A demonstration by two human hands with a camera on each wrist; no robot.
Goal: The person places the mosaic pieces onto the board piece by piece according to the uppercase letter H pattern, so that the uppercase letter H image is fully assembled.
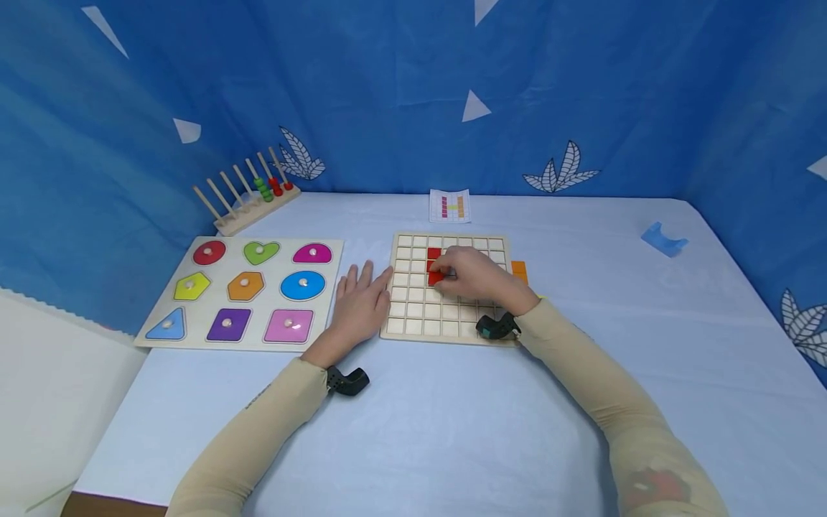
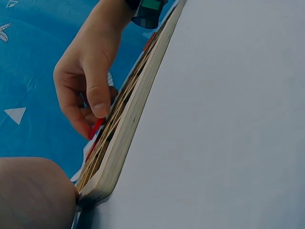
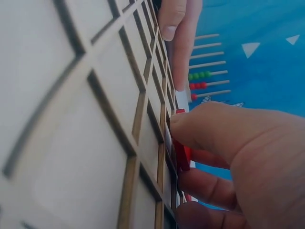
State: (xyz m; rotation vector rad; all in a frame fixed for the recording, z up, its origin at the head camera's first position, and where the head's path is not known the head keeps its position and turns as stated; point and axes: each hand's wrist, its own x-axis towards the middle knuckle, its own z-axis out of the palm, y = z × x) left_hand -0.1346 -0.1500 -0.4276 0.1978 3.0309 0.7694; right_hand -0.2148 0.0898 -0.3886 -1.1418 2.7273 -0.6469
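Head view: saw right hand over the wooden grid board, centre of the frame, fingers curled, a small red tile pinched between thumb and fingers. Confirmed the pinch in both wrist views. Found that tile at the board, left of its middle column; could not tell about full seating in a cell. Noted other red tiles in the same column, just beside the fingertips.

Saw left hand palm down on the white tablecloth, left of the board, fingers straight and spread, holding nothing, touching the board's left edge.

Spotted orange tiles just beside the board's right edge, partly behind the right arm. Logged a printed card above the board, near the blue curtain. Also logged a shape puzzle with nine knobbed shapes, centre left; a counting rack with green and red beads, upper left; a blue plastic piece, right side. Marked a black wrist camera at the left sleeve, another at the right.
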